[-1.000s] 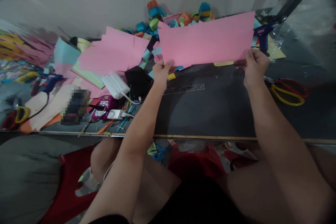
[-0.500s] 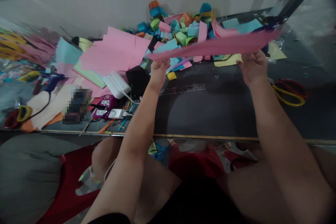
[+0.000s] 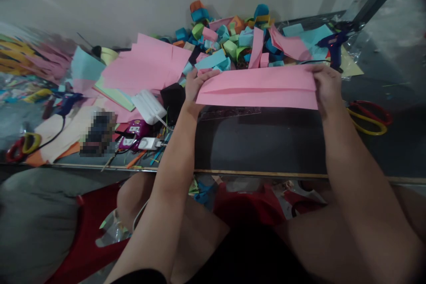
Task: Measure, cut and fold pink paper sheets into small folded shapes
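Observation:
A long pink paper sheet (image 3: 256,86), with a crease or fold running along its length, stretches between my two hands above the dark table (image 3: 259,146). My left hand (image 3: 197,83) grips its left end, fingers over the top edge. At the right end, my right hand (image 3: 328,84) pinches the upper corner, thumb partly hidden behind the paper. Just below the sheet lies a clear ruler (image 3: 231,113), partly covered by it. Red-and-yellow-handled scissors (image 3: 369,117) rest to the right of my right forearm.
Behind the sheet is a heap of small folded paper pieces (image 3: 229,46). Large pink sheets (image 3: 146,64) lie at left, near a white power bank (image 3: 148,106) and a purple power strip (image 3: 135,135). A blue glue gun (image 3: 334,49) stands at back right. Another person's leg (image 3: 36,222) is at lower left.
The pink paper has come down and tilted, so its broad face now shows instead of its edge. Both hands still hold its ends, and the glue gun behind is now uncovered.

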`<act>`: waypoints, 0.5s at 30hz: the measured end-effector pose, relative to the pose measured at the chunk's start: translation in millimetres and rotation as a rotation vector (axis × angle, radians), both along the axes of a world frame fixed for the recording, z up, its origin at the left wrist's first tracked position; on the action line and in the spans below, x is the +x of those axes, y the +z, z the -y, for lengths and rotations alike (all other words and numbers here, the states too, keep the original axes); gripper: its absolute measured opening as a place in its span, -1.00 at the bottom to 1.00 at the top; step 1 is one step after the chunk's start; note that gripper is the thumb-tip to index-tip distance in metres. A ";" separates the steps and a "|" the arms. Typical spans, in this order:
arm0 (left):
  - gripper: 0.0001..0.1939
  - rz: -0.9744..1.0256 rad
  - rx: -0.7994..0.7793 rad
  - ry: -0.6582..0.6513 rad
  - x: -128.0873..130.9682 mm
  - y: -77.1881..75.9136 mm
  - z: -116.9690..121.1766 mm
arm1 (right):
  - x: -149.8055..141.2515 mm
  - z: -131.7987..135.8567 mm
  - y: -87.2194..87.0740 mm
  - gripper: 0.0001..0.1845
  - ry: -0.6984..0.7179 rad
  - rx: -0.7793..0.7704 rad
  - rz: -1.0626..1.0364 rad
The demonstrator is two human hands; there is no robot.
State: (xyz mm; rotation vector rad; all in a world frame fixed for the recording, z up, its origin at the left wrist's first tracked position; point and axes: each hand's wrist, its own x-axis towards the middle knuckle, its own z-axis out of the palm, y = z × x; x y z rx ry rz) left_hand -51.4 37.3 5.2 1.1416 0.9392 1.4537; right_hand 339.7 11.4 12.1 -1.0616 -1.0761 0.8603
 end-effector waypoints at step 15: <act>-0.49 -0.097 0.051 0.128 10.9 -16.7 -6.4 | -9.4 5.2 -7.2 -0.32 0.042 -0.090 0.058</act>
